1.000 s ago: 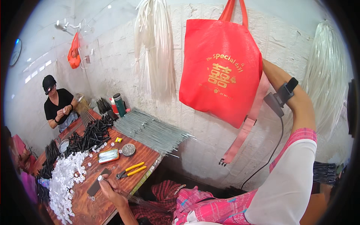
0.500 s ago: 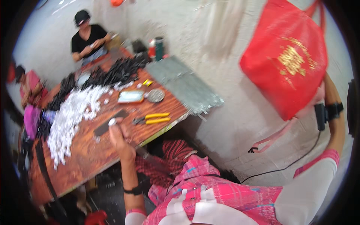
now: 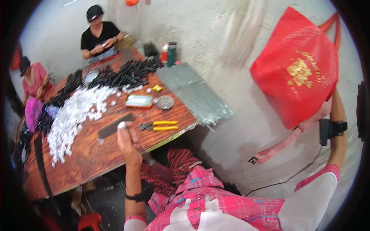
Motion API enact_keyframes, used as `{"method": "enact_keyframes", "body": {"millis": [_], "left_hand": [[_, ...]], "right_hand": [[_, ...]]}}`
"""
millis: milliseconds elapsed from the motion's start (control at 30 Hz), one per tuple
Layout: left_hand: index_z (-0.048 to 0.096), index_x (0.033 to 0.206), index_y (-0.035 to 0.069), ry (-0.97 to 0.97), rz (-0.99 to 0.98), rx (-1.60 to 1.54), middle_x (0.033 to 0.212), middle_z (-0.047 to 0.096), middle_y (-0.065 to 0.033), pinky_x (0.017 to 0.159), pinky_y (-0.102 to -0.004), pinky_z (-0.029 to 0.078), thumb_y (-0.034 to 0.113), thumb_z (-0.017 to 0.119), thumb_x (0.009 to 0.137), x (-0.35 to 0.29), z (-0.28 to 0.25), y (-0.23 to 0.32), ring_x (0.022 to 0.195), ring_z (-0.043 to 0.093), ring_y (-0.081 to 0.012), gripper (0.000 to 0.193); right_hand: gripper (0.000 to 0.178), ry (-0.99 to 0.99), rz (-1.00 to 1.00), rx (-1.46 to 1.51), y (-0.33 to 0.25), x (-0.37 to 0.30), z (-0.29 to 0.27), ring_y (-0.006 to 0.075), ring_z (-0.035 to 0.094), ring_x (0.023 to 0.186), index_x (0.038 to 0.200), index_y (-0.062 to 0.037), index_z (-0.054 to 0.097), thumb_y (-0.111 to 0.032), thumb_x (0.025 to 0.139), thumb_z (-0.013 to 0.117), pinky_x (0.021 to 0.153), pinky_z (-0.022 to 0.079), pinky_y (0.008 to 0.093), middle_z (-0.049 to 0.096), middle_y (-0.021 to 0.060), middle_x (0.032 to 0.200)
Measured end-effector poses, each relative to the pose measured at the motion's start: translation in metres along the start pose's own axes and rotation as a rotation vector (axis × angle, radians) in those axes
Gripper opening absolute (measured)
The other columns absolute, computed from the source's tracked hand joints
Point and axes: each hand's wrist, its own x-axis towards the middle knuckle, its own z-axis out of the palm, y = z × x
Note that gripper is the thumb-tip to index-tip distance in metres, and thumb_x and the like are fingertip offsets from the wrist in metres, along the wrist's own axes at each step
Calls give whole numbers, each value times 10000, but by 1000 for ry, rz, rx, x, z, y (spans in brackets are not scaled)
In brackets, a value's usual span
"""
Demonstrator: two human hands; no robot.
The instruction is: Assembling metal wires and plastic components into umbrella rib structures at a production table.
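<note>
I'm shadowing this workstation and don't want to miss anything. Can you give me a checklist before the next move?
1. Left hand holding the small white plastic piece: ok, at the fingertips.
2. Right hand visible: not ok, hidden by the red tote bag.
3. Right hand empty: cannot tell.
4. Yellow-handled pliers resting on the wooden table: ok.
5. Contents of the round dish identifiable: cannot tell, too small.

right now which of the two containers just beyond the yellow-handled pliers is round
The grey dish, on the right; its neighbour on the left, the orange-edged tin, is rectangular.
</note>
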Motion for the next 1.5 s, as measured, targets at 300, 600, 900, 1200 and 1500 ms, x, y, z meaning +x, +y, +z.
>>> {"method": "enact_keyframes", "body": {"millis": [300,600,900,1200,1500], "left_hand": [[490,1063,62,-68,-86,-211,616,338,61,421,-181,206,366,448,998,8,-22,-46,486,281,-11,315],[477,1039,43,-67,-128,-200,611,343,49,408,-177,204,373,444,999,14,-2,-45,475,278,-14,333],[480,1035,52,-61,-103,-163,620,344,49,428,-173,223,383,456,994,5,-1,-35,500,293,-14,335],[480,1032,50,-78,-89,-166,621,343,49,418,-178,214,385,453,997,4,0,-34,488,279,-12,337],[492,1037,64,-75,-87,-147,611,358,54,408,-182,203,400,452,993,-3,-8,-30,466,276,-14,341]], "right_hand": [[320,520,37,-389,92,-38,-168,143,615,744,1004,42,656,-218,820,692,668,505,314,673,101,895],[363,982,59,-951,56,-7,-275,149,630,746,972,48,665,-268,794,681,698,492,297,689,88,855],[463,1213,41,-952,81,-4,-272,276,671,905,1048,-101,699,-443,742,639,780,495,374,707,124,941],[427,1242,58,-1036,79,-15,-261,280,665,924,1042,-100,689,-423,769,627,802,494,387,701,124,957],[437,940,40,-1154,93,-15,-287,334,643,903,1029,-48,654,-412,792,609,786,474,390,684,158,923]]}}
